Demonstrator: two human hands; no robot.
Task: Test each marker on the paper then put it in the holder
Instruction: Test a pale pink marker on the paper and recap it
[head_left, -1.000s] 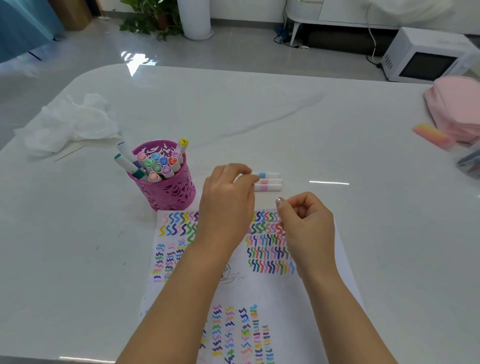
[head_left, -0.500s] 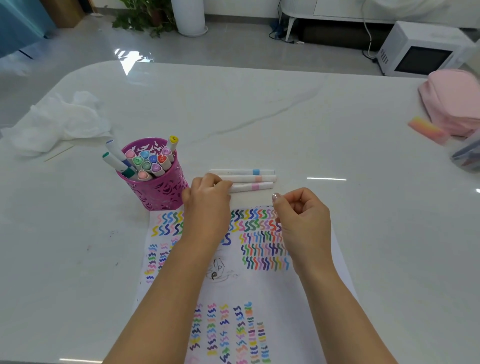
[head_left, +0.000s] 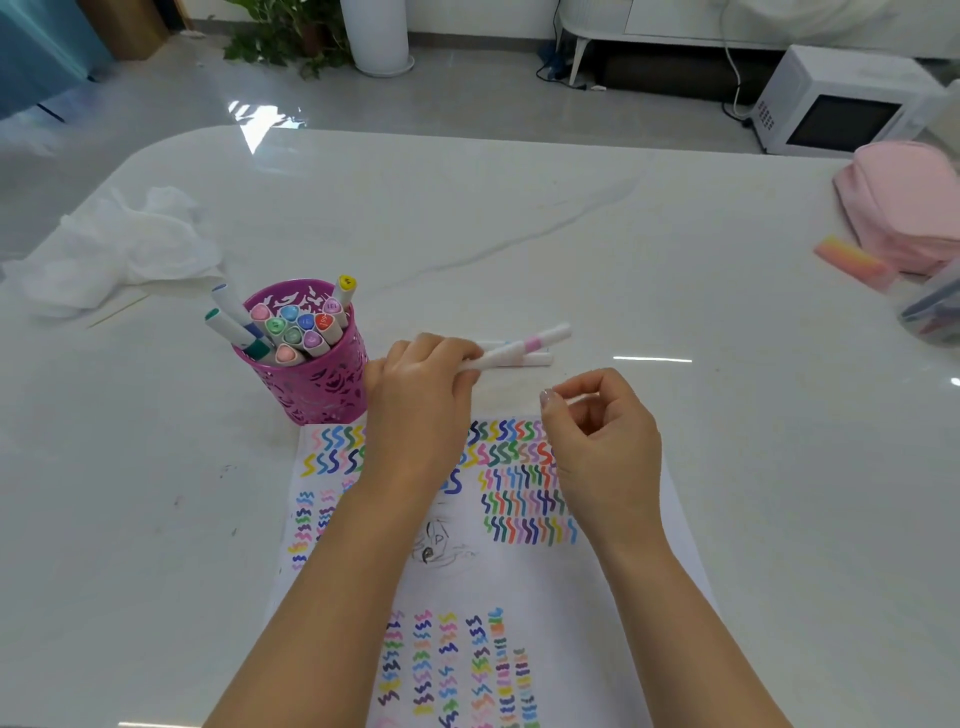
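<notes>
- I've got both bare forearms reaching in from the bottom edge, leaning slightly toward each other.
- My left grip (head_left: 421, 400) is knuckles-up with the back of the hand to the camera. Its fingers are curled round one end of a marker (head_left: 519, 351) that pokes out to the right.
- My right grip (head_left: 602, 441) hangs just beside it, not touching, fingers curled in and thumb tip meeting the forefinger. I can't tell whether anything's pinched there.
</notes>
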